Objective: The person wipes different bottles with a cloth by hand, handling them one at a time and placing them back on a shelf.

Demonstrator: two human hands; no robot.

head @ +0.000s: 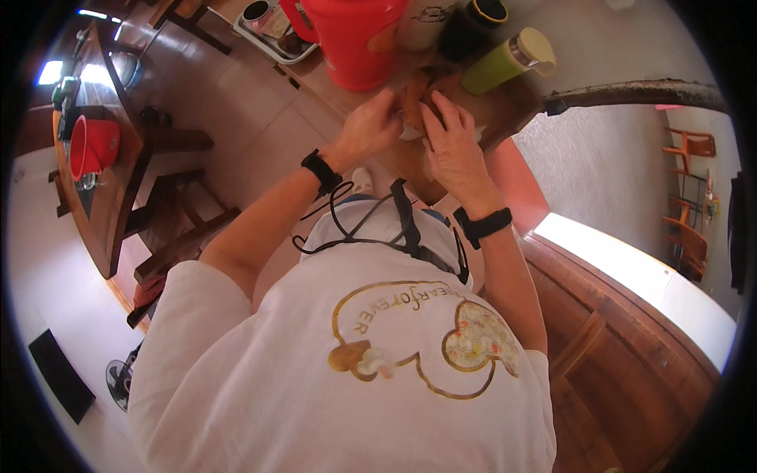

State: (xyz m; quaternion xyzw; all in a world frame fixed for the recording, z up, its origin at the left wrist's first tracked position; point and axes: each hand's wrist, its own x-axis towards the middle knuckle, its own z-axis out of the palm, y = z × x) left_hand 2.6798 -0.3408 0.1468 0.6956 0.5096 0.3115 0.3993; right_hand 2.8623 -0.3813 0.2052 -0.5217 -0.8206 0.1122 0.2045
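A crumpled brown item (414, 97), perhaps paper or cloth, is between my two hands above a small wooden table (514, 112). My left hand (374, 123) grips its near left side, fingertips partly hidden. On the other side, my right hand (452, 142) holds its edge with bent fingers. Some white scraps show under and beside the hands. Just beyond my right hand stands a green bottle (495, 64) with a pale lid. A large red plastic jug (361, 44) is beyond my left hand, and a black cup (467, 29) is near the bottle.
A metal tray (295, 58) holding a mug and small items lies left of the jug. At far left, a red bucket (94, 145) sits on a wooden table (118, 224) with a stool (177, 207) beside it. Wooden panelling (615, 355) is at right.
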